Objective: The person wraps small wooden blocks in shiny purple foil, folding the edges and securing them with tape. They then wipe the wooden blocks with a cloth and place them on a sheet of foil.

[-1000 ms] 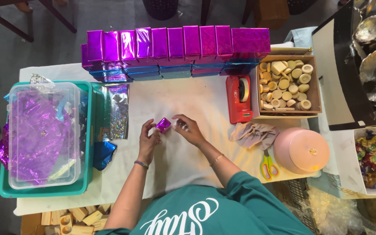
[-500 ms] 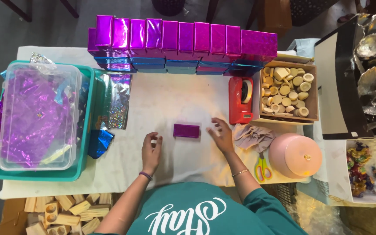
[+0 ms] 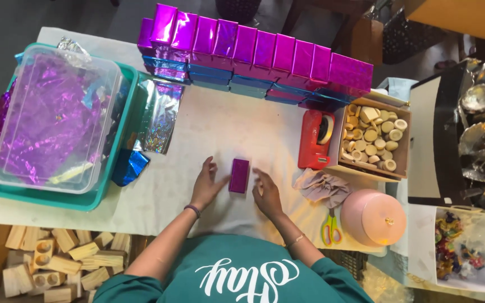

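I see the small foil-wrapped magenta rectangular block (image 3: 239,175) lying on the white-covered worktop (image 3: 237,120), left of the red tape dispenser (image 3: 316,139). Its long axis points away from me. My left hand (image 3: 204,186) and right hand (image 3: 266,191) flank the block, both released; the left fingertips sit slightly nearer.

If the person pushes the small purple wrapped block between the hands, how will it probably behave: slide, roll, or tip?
The purple wrapped block lies flat on the cloth-covered table, so it would likely slide, not roll or tip. Its shiny foil looks smooth and may be slippery. It seems stiff: bare wooden blocks of similar shape lie below the table edge. The left hand and right hand flank it.
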